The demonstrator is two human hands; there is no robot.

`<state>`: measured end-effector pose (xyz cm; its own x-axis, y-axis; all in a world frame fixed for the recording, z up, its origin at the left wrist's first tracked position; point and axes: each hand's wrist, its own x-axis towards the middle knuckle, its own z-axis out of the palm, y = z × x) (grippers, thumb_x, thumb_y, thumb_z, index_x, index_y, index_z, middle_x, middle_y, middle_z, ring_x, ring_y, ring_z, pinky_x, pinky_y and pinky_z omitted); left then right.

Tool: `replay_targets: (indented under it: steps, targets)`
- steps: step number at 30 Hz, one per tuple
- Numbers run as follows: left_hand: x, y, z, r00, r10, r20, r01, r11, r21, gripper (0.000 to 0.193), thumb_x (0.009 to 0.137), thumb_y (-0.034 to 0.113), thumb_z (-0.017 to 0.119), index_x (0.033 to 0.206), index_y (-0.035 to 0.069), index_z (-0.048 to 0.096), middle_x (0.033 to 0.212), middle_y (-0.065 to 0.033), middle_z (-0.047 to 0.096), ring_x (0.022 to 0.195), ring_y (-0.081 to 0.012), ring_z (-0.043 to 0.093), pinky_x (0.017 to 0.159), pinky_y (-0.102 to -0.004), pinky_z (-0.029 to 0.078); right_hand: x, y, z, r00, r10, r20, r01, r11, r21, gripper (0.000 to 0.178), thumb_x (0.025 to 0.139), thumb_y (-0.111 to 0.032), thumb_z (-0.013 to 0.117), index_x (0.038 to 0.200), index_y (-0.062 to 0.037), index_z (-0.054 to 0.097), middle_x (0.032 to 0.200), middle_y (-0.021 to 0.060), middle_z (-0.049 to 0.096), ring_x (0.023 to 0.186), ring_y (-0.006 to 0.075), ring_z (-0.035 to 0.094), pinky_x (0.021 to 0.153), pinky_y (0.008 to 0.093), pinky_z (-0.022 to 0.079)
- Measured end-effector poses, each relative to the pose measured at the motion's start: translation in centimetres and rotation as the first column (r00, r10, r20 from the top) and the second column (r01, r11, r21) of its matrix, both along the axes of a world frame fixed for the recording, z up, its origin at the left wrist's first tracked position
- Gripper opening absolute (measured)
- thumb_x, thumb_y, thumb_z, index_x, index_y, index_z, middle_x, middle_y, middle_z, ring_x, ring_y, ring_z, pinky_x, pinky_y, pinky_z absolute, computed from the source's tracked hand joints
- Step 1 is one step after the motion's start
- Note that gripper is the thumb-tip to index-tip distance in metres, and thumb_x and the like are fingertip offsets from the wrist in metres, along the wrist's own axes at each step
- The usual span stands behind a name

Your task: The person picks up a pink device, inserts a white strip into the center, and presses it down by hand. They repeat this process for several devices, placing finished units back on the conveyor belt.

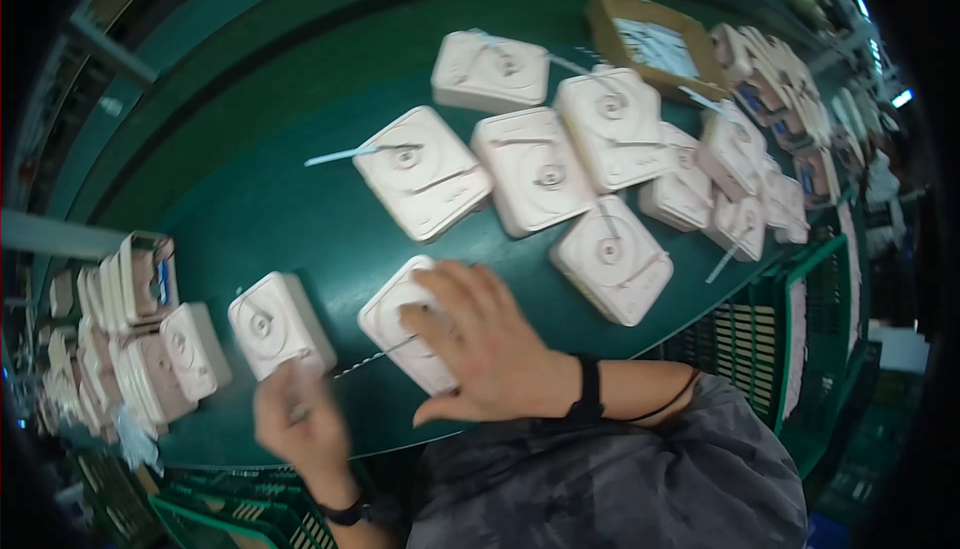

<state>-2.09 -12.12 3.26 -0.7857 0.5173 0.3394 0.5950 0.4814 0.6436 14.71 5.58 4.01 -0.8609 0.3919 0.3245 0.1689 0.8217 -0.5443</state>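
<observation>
My right hand lies palm down over a pale pink, box-shaped device, its fingers stretched and thumb spread. The hand covers much of that device's face. A thin twisted strip runs out from the device toward the left. My left hand is blurred, with curled fingers, by the lower corner of a second pale device. Something small glints among those fingers, too unclear to name. This second device has a round dial on its face.
Several similar devices lie spread across the green table, some with strips sticking out. At the back right stands a cardboard box of pale strips. Stacked casings fill the left end. Green crates flank the near right edge.
</observation>
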Motion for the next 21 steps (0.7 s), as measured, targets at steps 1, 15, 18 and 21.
replay_targets:
  steps: [1,15,18,21]
  targets:
    - [-1.1,-1.4,-0.6,0.988,0.115,-0.103,-0.115,0.993,0.012,0.032,0.09,0.015,0.079,0.114,-0.003,0.068,0.093,-0.0118,0.065,0.08,-0.0232,0.061,0.076,-0.0348,0.051,0.0,-0.6,0.1,1.0,-0.027,0.012,0.027,0.999,0.025,0.068,0.074,-0.033,0.083,0.129,-0.005,0.055,0.138,0.023,0.049,0.123,0.0432,0.051,0.103,0.0484,0.043]
    - [-1.2,-2.0,-2.7,0.995,0.104,-0.004,-0.101,0.951,-0.291,0.065,0.078,0.037,0.087,0.123,-0.003,0.062,0.109,-0.0219,0.071,0.097,-0.0418,0.069,0.085,-0.0447,0.053,13.9,7.2,6.5,0.931,-0.365,0.008,0.357,0.905,-0.23,0.088,0.072,-0.028,0.086,0.144,-0.004,0.043,0.145,0.0185,0.043,0.131,0.0301,0.049,0.108,0.0393,0.043]
    - [1.9,0.0,-0.3,0.989,0.027,0.145,0.022,0.945,-0.325,0.061,0.077,0.037,0.087,0.118,-0.002,0.063,0.103,-0.0206,0.071,0.091,-0.0406,0.07,0.08,-0.0453,0.055,18.0,11.9,3.9,0.795,-0.606,0.02,0.602,0.785,-0.146,0.084,0.072,-0.023,0.085,0.143,-0.0017,0.046,0.139,0.0167,0.049,0.128,0.0278,0.05,0.109,0.0381,0.042]
    - [4.5,3.2,-0.3,0.986,-0.13,0.104,0.156,0.939,-0.306,0.055,0.078,0.036,0.087,0.112,0.0,0.064,0.095,-0.0194,0.071,0.084,-0.0377,0.071,0.073,-0.0452,0.055,21.4,15.0,2.3,0.733,-0.68,0.001,0.673,0.726,0.143,0.073,0.075,-0.02,0.083,0.138,-0.0005,0.052,0.134,0.0167,0.054,0.126,0.0284,0.051,0.109,0.0385,0.042]
